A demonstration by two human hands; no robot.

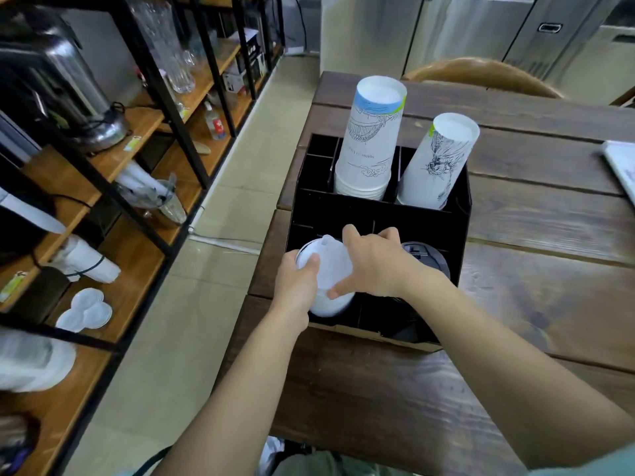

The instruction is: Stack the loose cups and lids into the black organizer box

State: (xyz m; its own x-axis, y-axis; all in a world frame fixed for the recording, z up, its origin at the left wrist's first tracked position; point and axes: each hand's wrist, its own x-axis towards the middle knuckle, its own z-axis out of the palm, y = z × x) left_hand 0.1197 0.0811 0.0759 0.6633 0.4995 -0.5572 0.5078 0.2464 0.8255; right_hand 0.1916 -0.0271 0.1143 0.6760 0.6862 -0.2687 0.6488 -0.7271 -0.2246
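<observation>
The black organizer box [460,207] stands on the dark wooden table [532,304]. Its two back slots hold upside-down stacks of white printed paper cups: a taller stack [371,139] on the left and a shorter stack [436,159] on the right. A stack of white lids [331,269] sits in the front left slot. My left hand [297,286] grips that stack's left side. My right hand [372,262] presses on it from the top and right. Black lids [424,257] lie in the front right slot, partly hidden behind my right wrist.
Left of the table, across a tiled floor strip, runs a wood-and-metal shelf rack [144,142] with glassware, a metal urn [65,87], wrapped cups and white dishes [86,310]. A white flat object [622,166] lies at the table's right edge. A wooden chair back [481,73] stands behind the table.
</observation>
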